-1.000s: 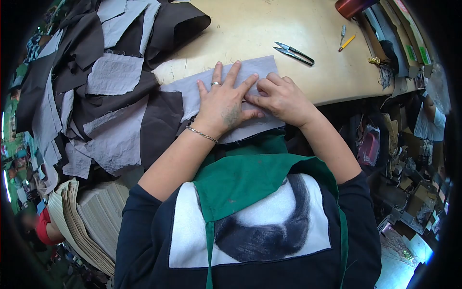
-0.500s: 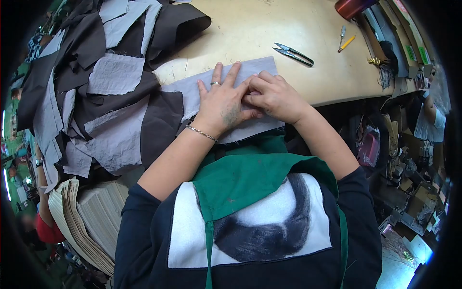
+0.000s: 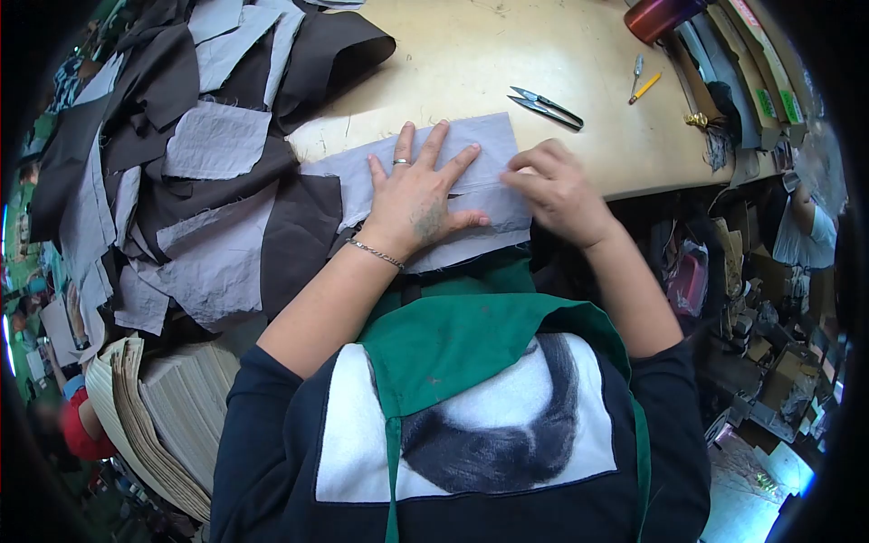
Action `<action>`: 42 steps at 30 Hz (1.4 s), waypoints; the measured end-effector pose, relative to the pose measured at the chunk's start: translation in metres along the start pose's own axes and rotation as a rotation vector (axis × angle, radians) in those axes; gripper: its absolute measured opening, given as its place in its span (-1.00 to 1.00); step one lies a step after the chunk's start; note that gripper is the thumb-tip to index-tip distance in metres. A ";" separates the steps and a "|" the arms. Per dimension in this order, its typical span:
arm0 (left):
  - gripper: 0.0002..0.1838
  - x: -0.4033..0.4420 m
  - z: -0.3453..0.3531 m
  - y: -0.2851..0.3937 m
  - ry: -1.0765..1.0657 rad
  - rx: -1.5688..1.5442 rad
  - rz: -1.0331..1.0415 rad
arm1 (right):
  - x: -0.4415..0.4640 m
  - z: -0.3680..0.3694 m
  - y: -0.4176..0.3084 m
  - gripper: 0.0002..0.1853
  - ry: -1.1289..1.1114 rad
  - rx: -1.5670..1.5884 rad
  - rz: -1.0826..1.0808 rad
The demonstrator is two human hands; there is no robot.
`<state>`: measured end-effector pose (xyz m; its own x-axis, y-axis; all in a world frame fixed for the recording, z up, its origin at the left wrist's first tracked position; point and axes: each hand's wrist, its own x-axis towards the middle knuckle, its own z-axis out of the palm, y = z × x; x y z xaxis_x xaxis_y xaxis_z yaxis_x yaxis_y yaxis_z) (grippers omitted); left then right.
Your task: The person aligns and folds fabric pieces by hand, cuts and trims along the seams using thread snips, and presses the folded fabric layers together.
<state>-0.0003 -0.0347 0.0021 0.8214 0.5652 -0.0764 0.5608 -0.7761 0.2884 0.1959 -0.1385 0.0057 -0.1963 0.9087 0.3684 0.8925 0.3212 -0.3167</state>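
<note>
Pale cream tabletop; grey-lavender rectangular cloth piece at near edge. Your left hand spread flat on it; your right hand curled over right end, pinch unclear. Cloth lies flat; what's left, can't tell.

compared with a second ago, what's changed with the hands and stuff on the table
The right hand has drawn away from the left hand, toward the cloth's right edge, baring cloth between them. Whether its pinched fingers hold anything is too small to tell. The left hand stays spread flat on the cloth; the snips and pencil lie where they were.
</note>
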 end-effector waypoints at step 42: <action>-0.13 -0.023 -0.003 -0.040 0.050 -0.050 -0.059 | 0.029 0.028 -0.042 -0.62 -0.359 -0.150 0.052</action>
<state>-0.0415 -0.0162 -0.0049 0.7801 0.6238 -0.0476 0.6012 -0.7266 0.3325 0.1416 -0.1178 0.0047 -0.2553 0.9667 0.0181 0.9491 0.2542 -0.1858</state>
